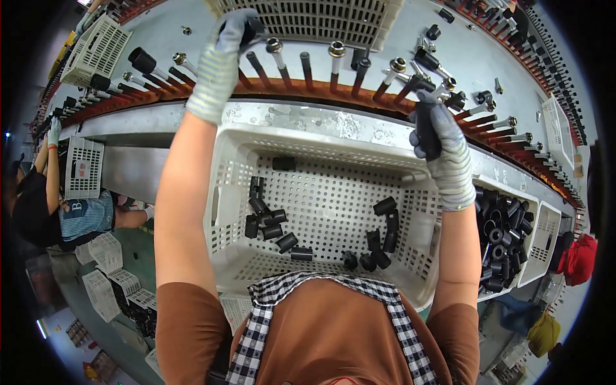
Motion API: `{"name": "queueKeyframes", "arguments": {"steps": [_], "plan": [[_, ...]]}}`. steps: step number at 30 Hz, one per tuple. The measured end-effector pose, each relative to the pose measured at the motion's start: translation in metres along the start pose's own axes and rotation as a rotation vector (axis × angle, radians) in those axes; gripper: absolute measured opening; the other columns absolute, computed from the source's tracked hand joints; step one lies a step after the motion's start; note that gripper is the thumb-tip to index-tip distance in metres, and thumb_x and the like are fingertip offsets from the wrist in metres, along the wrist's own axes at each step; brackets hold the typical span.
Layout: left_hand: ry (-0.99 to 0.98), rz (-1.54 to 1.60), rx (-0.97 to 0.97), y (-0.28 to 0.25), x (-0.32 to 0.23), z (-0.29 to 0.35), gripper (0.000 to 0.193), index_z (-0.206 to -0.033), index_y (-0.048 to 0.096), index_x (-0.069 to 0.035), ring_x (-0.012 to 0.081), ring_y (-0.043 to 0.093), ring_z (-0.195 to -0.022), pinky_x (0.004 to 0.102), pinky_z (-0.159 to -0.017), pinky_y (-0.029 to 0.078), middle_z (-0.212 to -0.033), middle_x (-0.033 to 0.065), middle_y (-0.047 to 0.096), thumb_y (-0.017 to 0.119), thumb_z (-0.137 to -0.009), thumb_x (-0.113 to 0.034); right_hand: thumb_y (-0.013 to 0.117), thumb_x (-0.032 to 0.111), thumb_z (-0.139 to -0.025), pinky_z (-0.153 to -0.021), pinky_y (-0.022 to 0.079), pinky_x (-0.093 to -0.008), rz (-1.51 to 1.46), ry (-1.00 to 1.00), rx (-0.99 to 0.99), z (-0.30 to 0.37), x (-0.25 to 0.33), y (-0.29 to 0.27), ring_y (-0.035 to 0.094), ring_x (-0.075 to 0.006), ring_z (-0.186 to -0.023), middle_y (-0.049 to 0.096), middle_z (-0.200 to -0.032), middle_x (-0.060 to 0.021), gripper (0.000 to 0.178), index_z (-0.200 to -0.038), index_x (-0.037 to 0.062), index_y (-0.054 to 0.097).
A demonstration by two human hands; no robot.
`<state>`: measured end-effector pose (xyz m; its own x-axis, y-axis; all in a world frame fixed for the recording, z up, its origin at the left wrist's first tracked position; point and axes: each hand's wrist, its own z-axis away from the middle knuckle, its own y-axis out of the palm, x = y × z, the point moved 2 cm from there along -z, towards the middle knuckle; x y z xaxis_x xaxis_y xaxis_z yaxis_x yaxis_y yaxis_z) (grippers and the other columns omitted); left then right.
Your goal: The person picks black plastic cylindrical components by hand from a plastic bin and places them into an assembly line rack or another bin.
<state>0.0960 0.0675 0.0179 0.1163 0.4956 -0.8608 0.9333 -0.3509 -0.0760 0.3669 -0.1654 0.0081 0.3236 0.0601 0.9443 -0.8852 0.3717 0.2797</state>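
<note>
My left hand [224, 61], in a striped grey glove, reaches over the row of upright rods. Its fingers are closed around a dark black piece [253, 29], partly hidden, near a metal-tipped rod [274, 50]. My right hand [447, 144], gloved too, is wrapped round a thick black handle-like piece [428, 128] at the bench's front edge. A dark head-shaped part [420, 85] shows just above it; whether the two are joined I cannot tell. Below my arms, a white perforated crate [327, 192] holds several short black tubes [301, 254] lying loose.
A second white crate [539, 247] on the right is heaped with black tubes [504, 224]. Metal and black fittings [430, 59] lie on the bench [359, 119]. Another basket [321, 22] stands beyond the rods. At left sits another person [48, 205], gloved hand at the rods.
</note>
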Motion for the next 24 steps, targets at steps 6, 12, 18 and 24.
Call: {"name": "queueKeyframes", "arguments": {"steps": [6, 12, 18, 24], "plan": [[-0.326, -0.043, -0.071, -0.030, 0.049, -0.029, 0.030, -0.098, 0.063, -0.007, 0.0131, 0.060, -0.083, 0.0263, -0.077, 0.046, -0.088, 0.0039, 0.065, 0.059, -0.091, -0.036, 0.058, 0.036, -0.091, -0.064, 0.051, -0.0235, 0.293, -0.009, -0.024, -0.006, 0.033, -0.012, 0.062, -0.0129, -0.080, 0.062, -0.098, -0.0060, 0.052, -0.131, 0.0035, 0.050], [-0.432, 0.785, -0.067, -0.126, 0.077, -0.040, 0.027, -0.100, 0.059, -0.002, 0.0357, 0.062, -0.099, 0.0555, -0.095, 0.046, -0.095, 0.0154, 0.065, 0.058, -0.091, -0.028, 0.067, 0.026, -0.082, -0.064, 0.051, -0.0220, 0.585, -0.075, 0.008, -0.035, 0.068, -0.004, 0.061, -0.0097, -0.074, 0.064, -0.093, -0.0067, 0.045, -0.118, 0.0008, 0.056], [-0.420, 0.156, -0.318, -0.132, 0.084, -0.043, 0.032, -0.096, 0.057, -0.001, 0.0312, 0.066, -0.078, 0.0461, -0.078, 0.057, -0.088, 0.0143, 0.064, 0.056, -0.093, -0.033, 0.068, 0.022, -0.077, -0.061, 0.050, -0.0291, 1.068, -0.308, 0.140, -0.082, 0.072, 0.036, 0.061, -0.0169, -0.065, 0.065, -0.083, -0.0074, 0.032, -0.097, -0.0008, 0.060], [-0.354, 0.157, -0.516, -0.212, 0.119, -0.050, 0.039, -0.096, 0.052, 0.000, 0.0316, 0.064, -0.081, 0.0496, -0.076, 0.057, -0.091, 0.0173, 0.060, 0.056, -0.092, -0.039, 0.062, 0.020, -0.076, -0.075, 0.053, -0.0366, 1.611, -0.210, 0.190, -0.098, 0.085, 0.162, 0.067, -0.0273, -0.077, 0.069, -0.084, -0.0164, 0.024, -0.090, 0.0018, 0.069]]}}
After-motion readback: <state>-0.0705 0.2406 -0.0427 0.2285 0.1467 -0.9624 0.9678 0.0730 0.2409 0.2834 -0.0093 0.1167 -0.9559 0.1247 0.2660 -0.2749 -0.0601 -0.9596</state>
